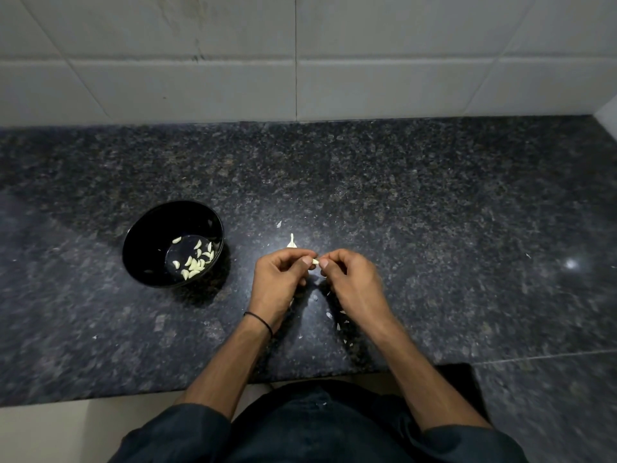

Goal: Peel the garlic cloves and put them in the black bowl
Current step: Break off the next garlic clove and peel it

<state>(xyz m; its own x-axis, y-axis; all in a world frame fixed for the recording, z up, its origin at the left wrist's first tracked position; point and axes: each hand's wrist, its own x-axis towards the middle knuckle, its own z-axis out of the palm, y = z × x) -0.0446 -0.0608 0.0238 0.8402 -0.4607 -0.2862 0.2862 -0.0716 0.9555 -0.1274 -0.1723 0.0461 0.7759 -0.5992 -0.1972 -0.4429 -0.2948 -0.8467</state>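
A small pale garlic clove (pixel 315 261) is pinched between the fingertips of both hands over the dark granite counter. My left hand (pixel 280 279) holds it from the left, my right hand (pixel 350 282) from the right, fingers curled. The black bowl (pixel 140 235) stands to the left of my hands and holds several peeled cloves (pixel 195 262). A garlic stem remnant (pixel 291 242) lies on the counter just behind my hands.
Bits of garlic skin (pixel 339 324) lie scattered on the counter (pixel 434 212) under and around my wrists. A white tiled wall (pixel 300 61) rises behind the counter. The counter's front edge runs near my body.
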